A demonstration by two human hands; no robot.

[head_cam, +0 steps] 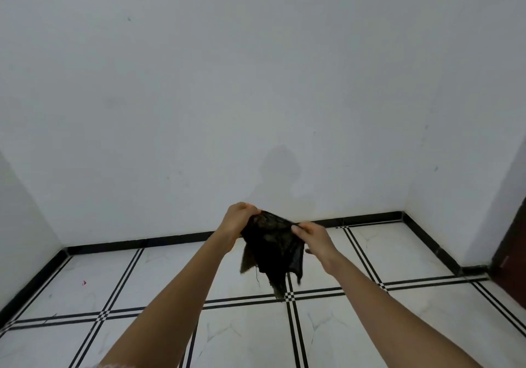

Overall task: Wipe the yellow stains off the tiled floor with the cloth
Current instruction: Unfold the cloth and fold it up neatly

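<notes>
Both arms are stretching out ahead, hands up in the air over the tiled floor (247,336). The left hand (237,219) is gripping the top left edge of the cloth (273,254), fingers curled over the fabric, back of the hand facing up. The right hand (313,238) is pinching the top right edge, thumb and fingers closed on it; I can't tell how the lower fingers are lying.

The cloth is dark, near black with brownish patches. It's spanning the short gap between the two hands along its top and hanging bunched below them. Its ragged lowest tip is dangling in front of a crossing of the floor's black double lines, right of centre. It isn't lying on the tiles.

A black skirting (142,243) is running along the foot of the far white wall (256,83), and a faint shadow (280,174) is showing on the wall above the hands. A dark brown door (512,254) is sitting at the right edge. A small red speck (84,283) is lying on a left tile.
</notes>
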